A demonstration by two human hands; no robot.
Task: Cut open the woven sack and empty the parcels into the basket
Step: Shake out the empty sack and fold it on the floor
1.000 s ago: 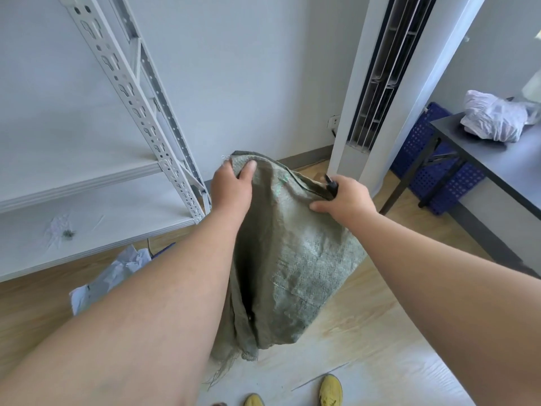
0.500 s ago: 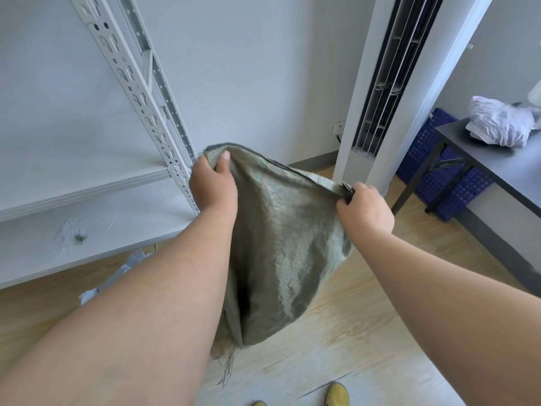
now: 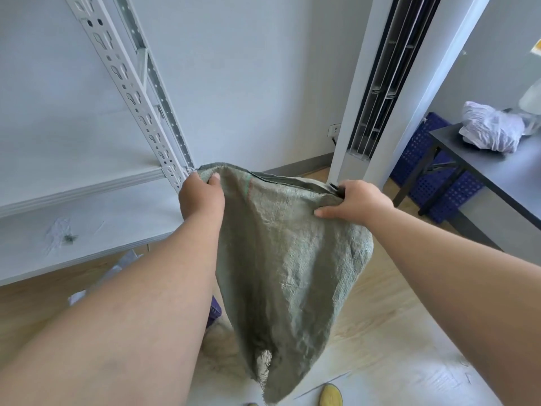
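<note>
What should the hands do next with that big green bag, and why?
Probably give the woven sack a gentle shake downward. Both the left hand and the right hand grip its top edge, one near each corner, and it hangs limp with its frayed open end pointing down at the floor. A shake would drop anything left inside, though no parcel shows in it.

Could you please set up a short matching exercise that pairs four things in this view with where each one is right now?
Things:
1. sack
2. white bundle
3. blue crate
4. yellow shoe

Places:
A. under the dark table
B. on the floor, bottom edge of view
C. held up by the left hand and right hand
D. on top of the dark table

Pairs: 1-C, 2-D, 3-A, 4-B
</note>
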